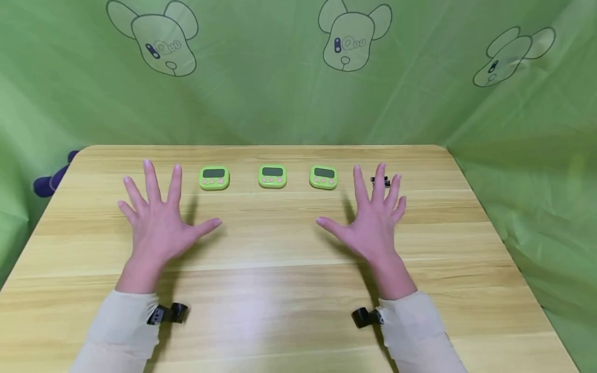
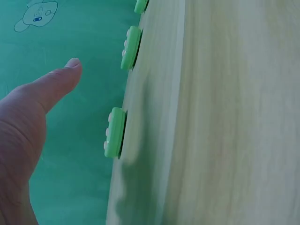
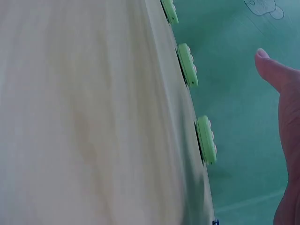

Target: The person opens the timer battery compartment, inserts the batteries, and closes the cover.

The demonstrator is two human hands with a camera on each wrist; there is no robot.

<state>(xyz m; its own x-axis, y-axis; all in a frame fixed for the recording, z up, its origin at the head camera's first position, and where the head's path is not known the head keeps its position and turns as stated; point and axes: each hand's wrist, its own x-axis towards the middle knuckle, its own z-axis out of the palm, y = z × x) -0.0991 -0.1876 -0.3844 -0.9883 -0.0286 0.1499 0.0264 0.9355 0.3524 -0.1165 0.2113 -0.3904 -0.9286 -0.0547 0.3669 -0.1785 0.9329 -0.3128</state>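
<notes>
Three green digital timers with dark screens and pink buttons lie in a row toward the back of the table: a left timer (image 1: 214, 178), a middle timer (image 1: 272, 176) and a right timer (image 1: 324, 177). My left hand (image 1: 158, 223) hovers with fingers spread, nearest the left timer and apart from it. My right hand (image 1: 373, 228), also spread and holding nothing, is nearest the right timer. Behind its fingers lies a small black object (image 1: 386, 182), partly hidden, its kind unclear. Each wrist view shows a thumb above the table and timers at the table's far edge.
The wooden table (image 1: 261, 311) reaches back to a green curtain (image 1: 261, 103) printed with mouse-like heads. More green cloth hangs at both sides. A purple object (image 1: 51, 181) shows beyond the table's left edge. A small black wrist camera (image 1: 179, 312) sits on the left sleeve.
</notes>
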